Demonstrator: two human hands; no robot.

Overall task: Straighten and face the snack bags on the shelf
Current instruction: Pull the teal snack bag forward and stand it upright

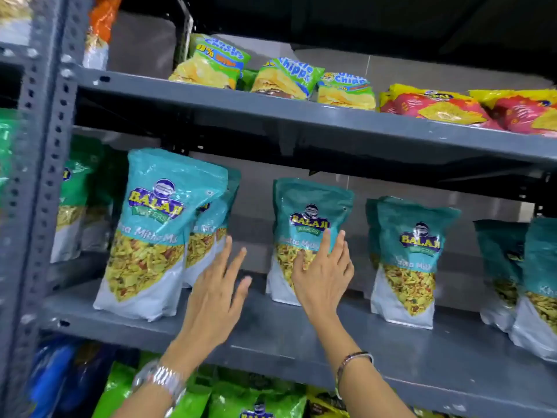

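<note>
Scene: a person faces teal snack bags on the middle shelf (pixel 301 336) of a grey metal rack, both hands raised to the row.
Left hand: the left hand (pixel 215 300) is spread, fingers apart, its fingertips at the lower right edge of the leaning bag cluster (pixel 208 224); it closes on nothing.
Right hand: the right hand (pixel 324 277) lies flat and open against the front of the middle bag (pixel 304 236), palm low on the pouch, fingers splayed, not clamped.
Where the bags are: the front left bag (pixel 150 233) tilts left at the shelf's front; the middle bag stands further back and alone; another bag (pixel 407 260) stands to its right, with more at the frame's edge.
Handling, as judged: the pouches look light, soft-sided and glossy, likely slick under a palm; the loose mix inside probably shifts and crushes if squeezed.
Where to hold: the flat base and lower sides seem the steadiest places; the thin sealed top would likely only fold.
Risk: a push high on a pouch may tip it backward.
Other shelves: green chip bags (pixel 286 78) lie above, unrelated.
</note>
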